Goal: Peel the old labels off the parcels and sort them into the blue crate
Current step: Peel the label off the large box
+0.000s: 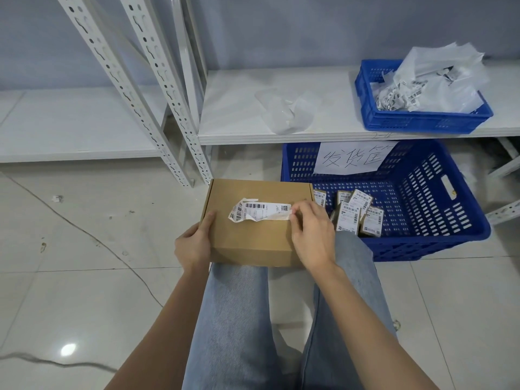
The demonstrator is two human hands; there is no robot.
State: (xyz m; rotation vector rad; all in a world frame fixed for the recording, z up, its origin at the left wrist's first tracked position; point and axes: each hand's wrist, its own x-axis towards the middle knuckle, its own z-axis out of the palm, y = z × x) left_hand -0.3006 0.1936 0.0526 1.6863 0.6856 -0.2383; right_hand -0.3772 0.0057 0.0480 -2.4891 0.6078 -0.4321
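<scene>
A brown cardboard parcel rests on my knees. A white barcode label lies across its top, torn and crumpled at its left end. My left hand grips the parcel's left side, thumb on top. My right hand pinches the label's right end. To the right on the floor stands a large blue crate with a handwritten paper sign; several small labelled parcels stand inside it.
A smaller blue crate full of peeled labels and plastic sits on the white shelf above. A crumpled clear plastic scrap lies on that shelf. White slotted rack posts stand to the left. The floor is tiled.
</scene>
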